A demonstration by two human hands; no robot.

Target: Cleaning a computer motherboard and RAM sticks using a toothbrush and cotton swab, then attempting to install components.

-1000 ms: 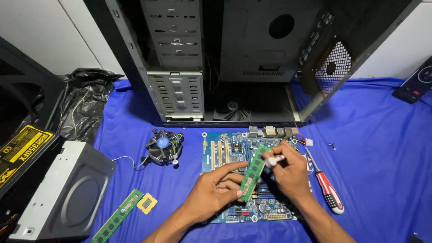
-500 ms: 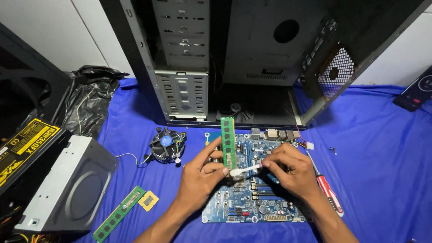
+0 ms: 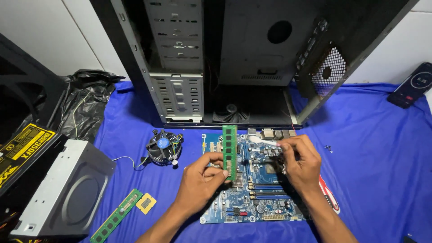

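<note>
My left hand pinches the lower end of a green memory stick and holds it upright over the left part of a blue motherboard lying flat on the blue cloth. My right hand grips a small white brush-like tool, its tip pointing left above the board's upper edge, apart from the stick. Both forearms reach in from the bottom of the view.
An open black computer case stands behind the board. A cooler fan lies left of it. A second memory stick, a processor chip, a grey drive, a red-handled screwdriver and a phone lie around.
The memory stick was lifted off the board and turned upright. My right hand drew the white tool away from the stick, to the right.
</note>
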